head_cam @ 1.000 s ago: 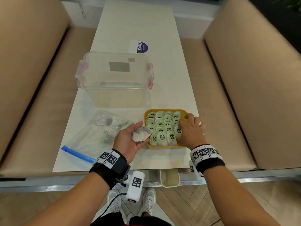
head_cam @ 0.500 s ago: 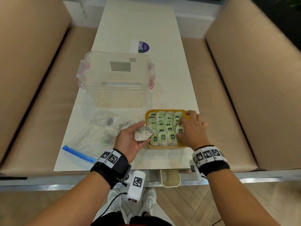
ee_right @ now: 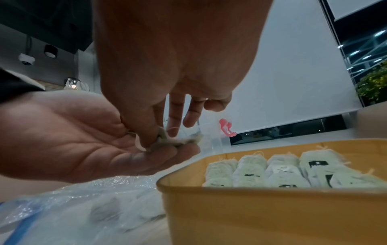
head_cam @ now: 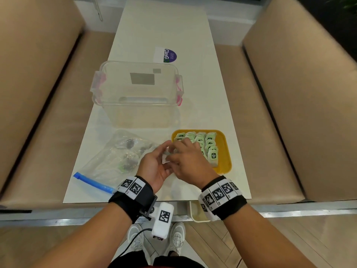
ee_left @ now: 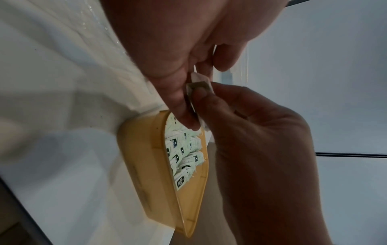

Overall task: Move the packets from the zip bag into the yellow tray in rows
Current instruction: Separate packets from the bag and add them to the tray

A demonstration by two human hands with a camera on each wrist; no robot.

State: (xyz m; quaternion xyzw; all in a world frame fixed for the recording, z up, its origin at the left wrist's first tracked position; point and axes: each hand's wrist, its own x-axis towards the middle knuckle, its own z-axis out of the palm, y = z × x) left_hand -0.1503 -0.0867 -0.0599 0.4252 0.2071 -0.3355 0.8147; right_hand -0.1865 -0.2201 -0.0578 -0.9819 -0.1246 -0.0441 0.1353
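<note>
The yellow tray (head_cam: 225, 151) sits near the table's front right, with rows of green-labelled packets (head_cam: 209, 143) standing in it. To its left lies the clear zip bag (head_cam: 116, 157) with a blue seal, a few packets still inside. My left hand (head_cam: 162, 158) is palm up beside the tray's left edge, holding a few pale packets (ee_left: 198, 85) under its thumb. My right hand (head_cam: 172, 157) has crossed over it, and its thumb and forefinger pinch one packet (ee_right: 162, 138) lying in the left palm (ee_right: 73, 140).
A clear lidless box (head_cam: 137, 93) with pink clips stands behind the bag and tray. A purple-and-white sticker (head_cam: 166, 55) lies farther back. Tan benches flank the narrow white table (head_cam: 193, 93). The tray's right strip shows bare yellow.
My right hand left the packets at the tray's right side and swung left to my left palm, where it now pinches a packet. The left hand kept its place.
</note>
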